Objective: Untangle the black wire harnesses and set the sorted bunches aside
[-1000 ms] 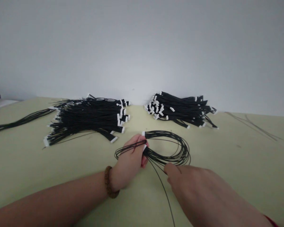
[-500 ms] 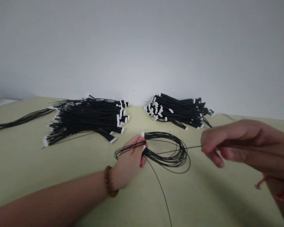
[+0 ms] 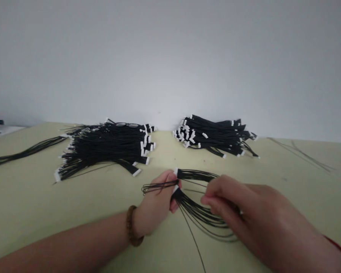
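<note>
The wire bundle (image 3: pixel 200 214) lies coiled in a loop on the surface (image 3: pixel 45 197), near the front edge and between the two hands. The left hand (image 3: pixel 156 206), with a beaded bracelet (image 3: pixel 131 226) at the wrist, has its grip closed around the point where the loop crosses, just beside the white connectors (image 3: pixel 175 173). The right hand (image 3: pixel 244 218) covers the far side of the loop, its fingers (image 3: pixel 213 201) drawn together over the strands; whether they pinch one strand or several cannot be told. One loose wire (image 3: pixel 191 235) trails from the crossing toward the viewer. Judged by appearance, the bundle is light, thin and limp. It is likely to spring open or tangle if released, so the crossing beside the connectors is the soundest place to hold it. Two piles of similar wires, the left pile (image 3: pixel 108 146) and the right pile (image 3: pixel 216 136), rest farther back, well apart from the hands. No brand, label or legible writing is visible.
</note>
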### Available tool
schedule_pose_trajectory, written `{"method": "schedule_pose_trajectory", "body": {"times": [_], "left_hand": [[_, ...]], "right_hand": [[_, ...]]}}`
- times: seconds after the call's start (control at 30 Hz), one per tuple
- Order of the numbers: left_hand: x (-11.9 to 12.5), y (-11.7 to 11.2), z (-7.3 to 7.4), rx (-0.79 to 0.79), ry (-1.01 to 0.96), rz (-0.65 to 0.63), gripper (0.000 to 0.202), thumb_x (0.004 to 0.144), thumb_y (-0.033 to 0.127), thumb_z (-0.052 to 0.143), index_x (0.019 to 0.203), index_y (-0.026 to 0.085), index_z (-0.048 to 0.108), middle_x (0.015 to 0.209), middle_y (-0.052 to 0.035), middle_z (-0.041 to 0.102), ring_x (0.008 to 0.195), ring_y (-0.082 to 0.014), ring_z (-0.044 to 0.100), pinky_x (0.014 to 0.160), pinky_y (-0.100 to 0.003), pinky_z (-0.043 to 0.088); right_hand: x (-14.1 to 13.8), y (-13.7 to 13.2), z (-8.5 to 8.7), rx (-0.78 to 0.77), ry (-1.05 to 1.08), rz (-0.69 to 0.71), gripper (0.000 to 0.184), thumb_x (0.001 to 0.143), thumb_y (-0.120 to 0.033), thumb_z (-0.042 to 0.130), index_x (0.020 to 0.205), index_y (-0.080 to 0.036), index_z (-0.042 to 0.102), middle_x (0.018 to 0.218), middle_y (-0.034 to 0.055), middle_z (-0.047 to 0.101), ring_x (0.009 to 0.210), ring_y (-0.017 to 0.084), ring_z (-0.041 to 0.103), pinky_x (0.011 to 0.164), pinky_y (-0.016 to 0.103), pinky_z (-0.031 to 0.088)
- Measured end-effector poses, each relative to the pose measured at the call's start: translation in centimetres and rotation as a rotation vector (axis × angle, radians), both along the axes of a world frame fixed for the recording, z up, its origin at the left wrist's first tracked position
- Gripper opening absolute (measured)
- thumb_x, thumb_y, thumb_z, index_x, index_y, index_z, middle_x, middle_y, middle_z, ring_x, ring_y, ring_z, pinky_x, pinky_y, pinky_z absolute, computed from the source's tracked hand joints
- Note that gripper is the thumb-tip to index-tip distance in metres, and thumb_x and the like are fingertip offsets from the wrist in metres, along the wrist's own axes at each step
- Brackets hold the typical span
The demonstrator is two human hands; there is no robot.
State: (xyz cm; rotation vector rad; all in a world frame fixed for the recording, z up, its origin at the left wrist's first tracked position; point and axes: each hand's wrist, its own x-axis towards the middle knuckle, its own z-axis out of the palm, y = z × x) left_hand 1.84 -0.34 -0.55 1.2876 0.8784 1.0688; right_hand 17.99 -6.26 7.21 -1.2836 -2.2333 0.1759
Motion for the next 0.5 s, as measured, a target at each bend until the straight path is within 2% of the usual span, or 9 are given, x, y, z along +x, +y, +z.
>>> {"method": "schedule_pose_trajectory", "body": {"times": [0.1, 0.23, 0.37, 0.5], "left_hand": [[0.1, -0.3, -0.2, -0.029, -0.070, -0.030, 0.033, 0.084, 0.047, 0.037, 0.071, 0.018, 0.043, 0.039, 0.0081, 0.033, 0.031, -0.0048, 0.028, 0.032, -0.017, 0.027], [0.0, -0.4, -0.7, -0.026, -0.172, -0.037, 0.033, 0.083, 0.049, 0.038, 0.070, 0.018, 0.042, 0.037, 0.0081, 0.034, 0.030, -0.0049, 0.028, 0.031, -0.016, 0.026], [-0.1, -0.6, -0.7, -0.038, -0.174, -0.023, 0.037, 0.083, 0.052, 0.037, 0.068, 0.018, 0.042, 0.037, 0.0077, 0.034, 0.030, -0.0051, 0.029, 0.031, -0.016, 0.027], [-0.2, -0.8, -0.4, -0.019, -0.147, -0.027, 0.039, 0.082, 0.055, 0.036, 0.067, 0.018, 0.042, 0.037, 0.0077, 0.032, 0.030, -0.0051, 0.029, 0.032, -0.017, 0.027]], "right_hand": [[-0.3, 0.3, -1.3, 0.181, -0.207, -0.039, 0.012, 0.089, -0.026, 0.040, 0.091, -0.021, 0.051, 0.068, -0.0017, 0.058, 0.055, 0.013, 0.055, 0.051, 0.026, 0.044], [-0.3, 0.5, -1.1, 0.376, -0.200, 0.052, 0.015, 0.089, -0.019, 0.038, 0.094, -0.016, 0.051, 0.075, 0.0024, 0.060, 0.062, 0.013, 0.056, 0.058, 0.026, 0.047], [-0.5, 0.5, -0.4, 0.457, -0.188, 0.178, 0.021, 0.088, -0.011, 0.031, 0.089, -0.012, 0.053, 0.071, 0.0053, 0.059, 0.063, 0.014, 0.055, 0.058, 0.027, 0.048], [-0.6, 0.6, -0.5, 0.516, -0.210, 0.215, 0.022, 0.088, -0.010, 0.030, 0.091, -0.009, 0.052, 0.073, 0.0072, 0.061, 0.064, 0.015, 0.056, 0.058, 0.027, 0.049]]}}
